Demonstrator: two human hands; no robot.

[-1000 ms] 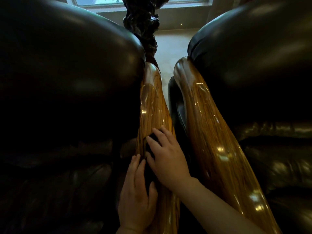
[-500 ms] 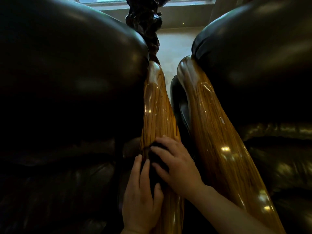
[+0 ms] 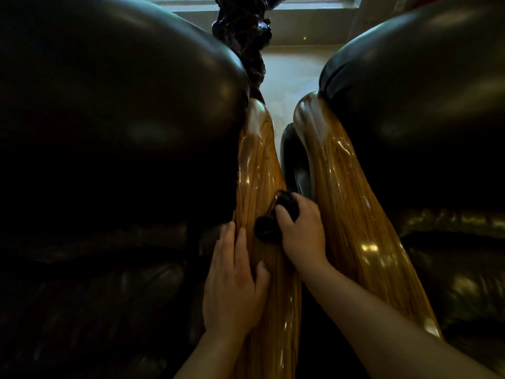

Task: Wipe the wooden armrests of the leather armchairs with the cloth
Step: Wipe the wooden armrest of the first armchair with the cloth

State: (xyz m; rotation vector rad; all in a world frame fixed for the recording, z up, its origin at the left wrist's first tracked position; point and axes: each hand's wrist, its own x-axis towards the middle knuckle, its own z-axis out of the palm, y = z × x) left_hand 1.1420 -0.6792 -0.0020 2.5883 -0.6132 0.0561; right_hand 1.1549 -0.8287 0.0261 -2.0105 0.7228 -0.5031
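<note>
Cloth (image 3: 276, 217) half hidden under right hand (image 3: 302, 231)

Two dark brown leather armchairs sit side by side, the left armchair (image 3: 114, 127) bulging large, the right armchair (image 3: 426, 105) just across a narrow gap. Between them run two glossy, striped golden-wood armrests: the left armrest (image 3: 257, 165) and the right armrest (image 3: 352, 214), both catching bright glints. The right hand (image 3: 300, 231) grips a bunched dark cloth (image 3: 273, 220), pressing it against the left armrest's inner side. The left hand (image 3: 232, 280) lies flat on the same armrest just below, fingers spread, thumb (image 3: 262, 272) resting on the wood. Beyond, a gnarled black carved wooden piece (image 3: 243, 36) stands on the pale floor (image 3: 289, 72) beneath a window sill.
</note>
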